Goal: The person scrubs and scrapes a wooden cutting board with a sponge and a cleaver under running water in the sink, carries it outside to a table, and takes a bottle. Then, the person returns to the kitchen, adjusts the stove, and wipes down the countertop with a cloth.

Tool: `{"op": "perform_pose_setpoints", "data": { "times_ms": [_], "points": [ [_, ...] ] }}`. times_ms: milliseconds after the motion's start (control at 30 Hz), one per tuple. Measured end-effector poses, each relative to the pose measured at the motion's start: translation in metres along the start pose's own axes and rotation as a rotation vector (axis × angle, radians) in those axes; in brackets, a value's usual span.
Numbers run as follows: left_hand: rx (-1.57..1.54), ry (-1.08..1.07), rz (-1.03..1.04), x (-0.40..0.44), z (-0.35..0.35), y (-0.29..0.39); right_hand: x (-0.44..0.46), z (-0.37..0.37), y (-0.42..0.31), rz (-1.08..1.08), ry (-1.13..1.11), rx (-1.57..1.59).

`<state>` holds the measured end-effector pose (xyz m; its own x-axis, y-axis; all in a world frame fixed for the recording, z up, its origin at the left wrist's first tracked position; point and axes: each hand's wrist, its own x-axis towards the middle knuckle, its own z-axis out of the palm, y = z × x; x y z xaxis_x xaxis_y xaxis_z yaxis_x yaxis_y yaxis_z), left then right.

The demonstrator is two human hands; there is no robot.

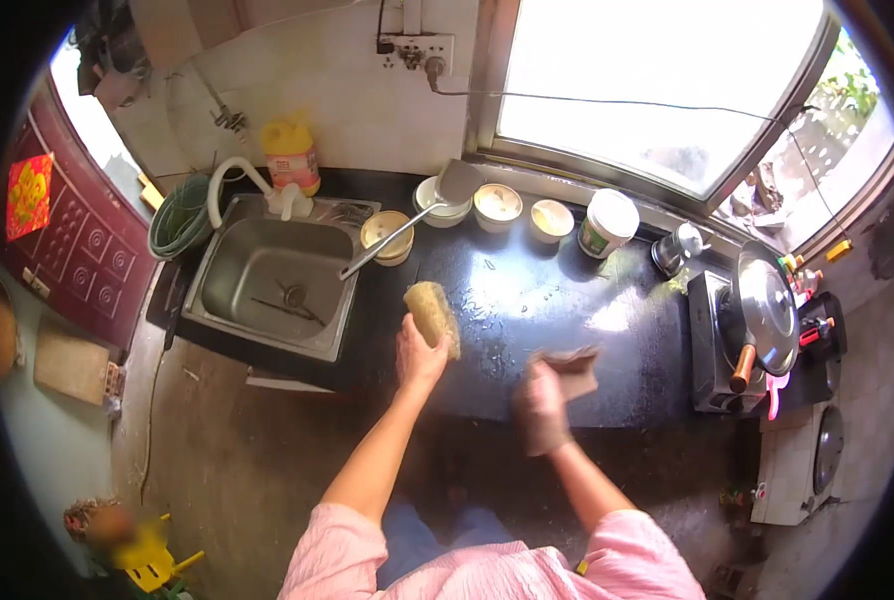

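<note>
My left hand (419, 357) is wrapped round a yellowish-brown, roughly cylindrical piece (433, 318), which it holds over the dark countertop (497, 375) to the right of the sink. Smeared by motion, my right hand (541, 405) is near the counter's front edge, closed on a greyish-brown cloth-like thing (572, 368). The two hands are apart. Wet drops and streaks show on the black surface between and beyond them.
A steel sink (267, 270) lies left, with a yellow jug (290, 155) behind it. Several bowls, a spatula (392, 240) and a white tub (608, 222) stand along the back. A lidded pan (764, 305) sits on the stove (709, 345) at right.
</note>
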<state>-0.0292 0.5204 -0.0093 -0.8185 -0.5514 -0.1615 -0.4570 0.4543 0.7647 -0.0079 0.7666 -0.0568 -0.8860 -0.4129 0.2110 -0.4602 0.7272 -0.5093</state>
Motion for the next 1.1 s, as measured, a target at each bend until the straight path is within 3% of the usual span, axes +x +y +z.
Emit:
{"op": "perform_pose_setpoints", "data": {
  "times_ms": [67, 167, 333, 433, 533, 600, 733, 867, 1000, 1100],
  "points": [
    [0.191, 0.017, 0.001, 0.019, 0.02, 0.014, -0.011, 0.051, -0.007, -0.003, -0.022, -0.208],
    [0.328, -0.051, 0.192, 0.043, 0.033, -0.001, 0.004, 0.052, -0.02, 0.186, -0.005, -0.257],
    [-0.258, -0.066, 0.118, 0.044, -0.009, -0.031, 0.075, 0.043, 0.039, 0.367, 0.066, -0.365],
    [-0.309, -0.079, 0.184, 0.005, -0.062, -0.055, 0.166, 0.064, 0.073, 0.434, 0.168, -0.377],
    [-0.336, 0.029, 0.055, -0.036, -0.091, -0.082, 0.247, 0.101, 0.049, 0.527, 0.166, -0.411],
    [-0.392, 0.103, -0.041, -0.056, -0.105, -0.095, 0.27, 0.129, 0.003, 0.488, 0.144, -0.402],
    [-0.499, 0.279, -0.125, -0.083, -0.128, -0.106, 0.241, 0.181, -0.091, 0.174, 0.172, -0.281],
    [-0.581, 0.376, -0.172, -0.095, -0.141, -0.101, 0.154, 0.18, -0.154, -0.179, -0.088, -0.105],
    [-0.563, 0.418, -0.104, -0.108, -0.16, -0.118, 0.102, 0.118, -0.116, -0.325, -0.296, -0.083],
    [-0.688, 0.431, -0.154, -0.118, -0.186, -0.105, 0.081, 0.057, -0.06, -0.281, -0.319, -0.122]
  ]
}}
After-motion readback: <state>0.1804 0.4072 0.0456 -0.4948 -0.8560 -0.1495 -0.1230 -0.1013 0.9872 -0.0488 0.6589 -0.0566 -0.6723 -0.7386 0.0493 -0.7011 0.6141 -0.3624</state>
